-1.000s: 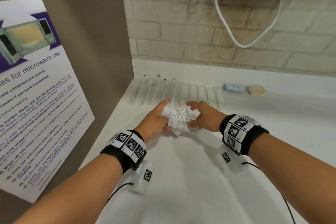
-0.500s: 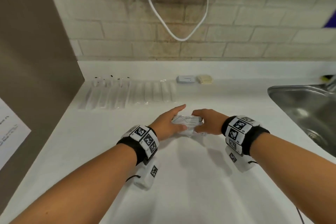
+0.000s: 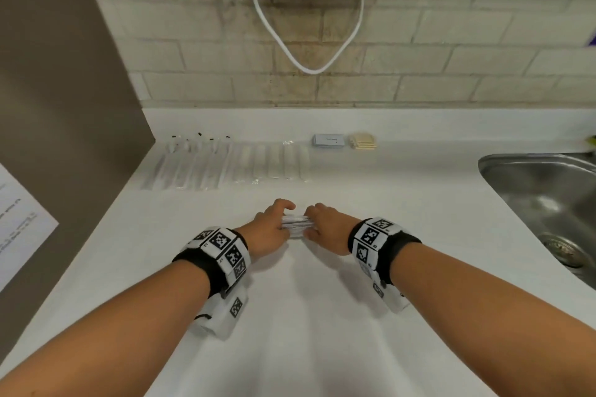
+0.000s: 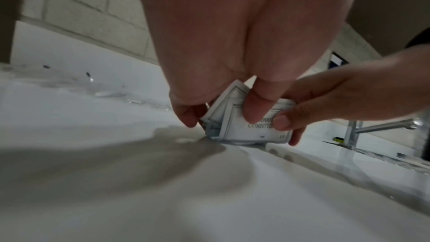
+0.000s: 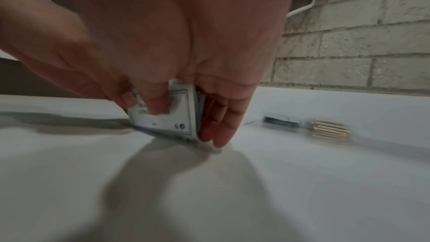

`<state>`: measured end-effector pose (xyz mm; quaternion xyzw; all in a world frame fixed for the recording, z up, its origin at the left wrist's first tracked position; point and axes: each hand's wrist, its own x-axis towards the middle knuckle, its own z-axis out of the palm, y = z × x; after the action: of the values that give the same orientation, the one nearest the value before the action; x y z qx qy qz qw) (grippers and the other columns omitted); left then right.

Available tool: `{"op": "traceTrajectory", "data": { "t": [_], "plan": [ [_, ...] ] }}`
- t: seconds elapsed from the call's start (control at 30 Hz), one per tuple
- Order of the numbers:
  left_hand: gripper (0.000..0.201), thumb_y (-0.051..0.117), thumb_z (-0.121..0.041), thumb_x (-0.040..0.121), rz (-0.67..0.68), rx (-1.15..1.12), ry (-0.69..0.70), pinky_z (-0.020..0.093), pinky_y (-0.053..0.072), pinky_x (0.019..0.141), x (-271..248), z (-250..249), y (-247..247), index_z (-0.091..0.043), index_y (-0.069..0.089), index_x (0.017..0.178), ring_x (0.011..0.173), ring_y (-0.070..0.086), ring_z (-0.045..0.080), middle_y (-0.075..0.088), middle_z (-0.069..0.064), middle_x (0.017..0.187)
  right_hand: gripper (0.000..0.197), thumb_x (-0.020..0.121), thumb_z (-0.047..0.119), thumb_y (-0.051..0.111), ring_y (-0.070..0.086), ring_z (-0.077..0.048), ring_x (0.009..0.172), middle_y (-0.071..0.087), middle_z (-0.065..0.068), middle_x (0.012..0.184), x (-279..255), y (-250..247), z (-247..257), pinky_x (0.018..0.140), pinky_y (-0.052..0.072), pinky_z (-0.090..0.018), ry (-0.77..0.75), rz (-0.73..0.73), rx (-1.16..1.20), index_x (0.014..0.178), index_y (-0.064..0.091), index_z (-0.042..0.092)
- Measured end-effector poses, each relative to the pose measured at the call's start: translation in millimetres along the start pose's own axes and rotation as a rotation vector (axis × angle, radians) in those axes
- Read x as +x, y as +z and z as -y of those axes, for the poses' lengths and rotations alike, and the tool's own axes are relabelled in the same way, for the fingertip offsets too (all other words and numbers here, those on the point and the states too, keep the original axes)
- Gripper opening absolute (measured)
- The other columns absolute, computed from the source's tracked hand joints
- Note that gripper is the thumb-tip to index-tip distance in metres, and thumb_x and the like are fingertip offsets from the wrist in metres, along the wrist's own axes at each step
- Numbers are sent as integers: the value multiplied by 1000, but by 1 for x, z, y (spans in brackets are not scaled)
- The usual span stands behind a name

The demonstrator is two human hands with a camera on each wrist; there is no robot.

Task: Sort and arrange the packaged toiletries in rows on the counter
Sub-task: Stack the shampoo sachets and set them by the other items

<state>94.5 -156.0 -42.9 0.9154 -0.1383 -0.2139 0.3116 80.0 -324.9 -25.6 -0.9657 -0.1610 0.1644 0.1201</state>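
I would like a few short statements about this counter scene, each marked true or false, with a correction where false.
1. Both hands hold the stack of sachets on edge on the counter. True.
2. The left hand is away from the sachets. False: it grips them, as does the right hand.
3. A sink lies to the right. True.
4. The row of long clear packets lies inside the sink. False: it lies on the counter near the wall.

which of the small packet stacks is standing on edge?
The white sachets gripped between left hand and right hand. The grey stack and cream stack lie flat by the wall.
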Motion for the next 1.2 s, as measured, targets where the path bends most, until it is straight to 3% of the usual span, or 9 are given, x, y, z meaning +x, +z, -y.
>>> {"op": "traceTrajectory", "data": {
  "t": [0.1,0.23,0.3,0.43,0.6,0.77,0.93,1.07,1.2],
  "plan": [
    [34,43,-15,93,-7,-45,-48,31,37,82,3,1,-2,-24,38,125,98,44,23,50,8,111,32,95,22,45,46,-25,95,48,-14,118,5,2,-5,87,44,-40,-12,-7,66,120,42,4],
    [29,47,-11,91,-79,-130,-32,30,42,94,12,3,-5,-17,54,118,111,49,22,43,8,123,34,93,19,47,37,-23,98,45,-14,120,16,3,-7,86,35,-33,4,-44,86,122,41,3],
    [32,48,-5,89,-150,-235,-12,23,41,89,17,3,-6,-15,60,116,111,53,19,44,6,125,36,93,18,47,35,-22,98,42,-14,116,23,4,-6,85,31,-30,27,-56,111,124,42,1],
    [38,46,-1,91,-168,-293,-4,21,39,88,21,0,-1,-13,52,127,108,49,16,41,6,124,38,91,13,48,45,-31,112,42,-16,122,34,6,-3,91,39,-34,85,-92,245,127,43,3],
    [43,43,0,90,-120,-238,24,36,39,107,21,2,4,-16,46,130,121,44,24,35,8,129,36,88,2,46,51,-31,108,41,-16,122,38,11,-3,94,45,-36,125,-127,386,124,44,4],
    [42,40,0,91,-99,-109,78,36,36,107,19,7,5,-13,42,131,121,42,26,35,11,129,36,87,-3,43,49,-33,108,40,-17,121,34,15,-5,95,42,-36,77,-129,350,123,44,1],
    [40,42,-4,94,-107,-84,102,32,33,109,19,14,3,-16,44,132,123,42,24,36,9,128,36,90,-2,41,48,-24,91,35,-8,108,32,9,-12,81,37,-22,61,-96,349,125,46,2],
    [38,49,-14,95,-167,-86,67,30,28,113,19,19,1,-21,49,133,125,37,21,34,3,123,40,92,0,42,55,-32,105,41,-16,123,31,1,-14,86,41,-23,78,-76,345,131,49,8],
    [36,51,-20,96,-145,-55,69,32,36,107,16,17,-7,-18,47,132,112,48,20,40,7,124,45,92,3,47,54,-31,111,38,-16,128,31,-2,-14,87,40,-22,83,-84,371,136,46,11]
  ]
}}
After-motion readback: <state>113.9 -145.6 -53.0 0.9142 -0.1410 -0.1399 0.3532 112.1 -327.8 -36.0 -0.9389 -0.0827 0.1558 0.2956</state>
